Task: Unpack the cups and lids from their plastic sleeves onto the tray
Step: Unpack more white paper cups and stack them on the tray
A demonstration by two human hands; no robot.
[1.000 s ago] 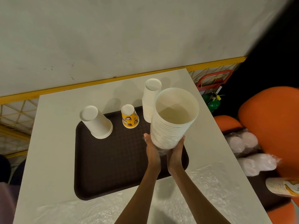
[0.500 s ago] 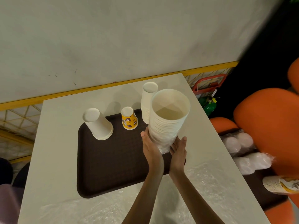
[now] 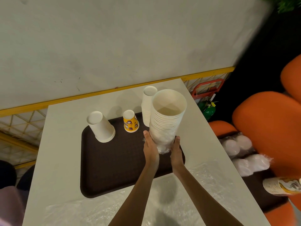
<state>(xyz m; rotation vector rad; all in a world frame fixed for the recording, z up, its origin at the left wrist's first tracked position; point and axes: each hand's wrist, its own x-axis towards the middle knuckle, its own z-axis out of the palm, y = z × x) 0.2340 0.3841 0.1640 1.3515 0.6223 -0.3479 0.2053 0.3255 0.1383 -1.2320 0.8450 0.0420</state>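
Both hands clasp the foot of the stack of white cups point(image 3: 167, 118), held mouth-up over the tray point(image 3: 114, 160) near its 3 o'clock edge. The left grip point(image 3: 150, 147) wraps the stack's 9 o'clock side and the right grip point(image 3: 175, 149) its 3 o'clock side, with the plastic sleeve point(image 3: 162, 148) bunched between them. The sleeve looks almost stripped. The next move probably calls for pulling it clear of the bottom, then setting the stack on the tray's bare middle.

Cup stack point(image 3: 167, 121) base hidden in plastic sleeve point(image 3: 162, 148), printed cups point(image 3: 281, 186) cut off at right edge
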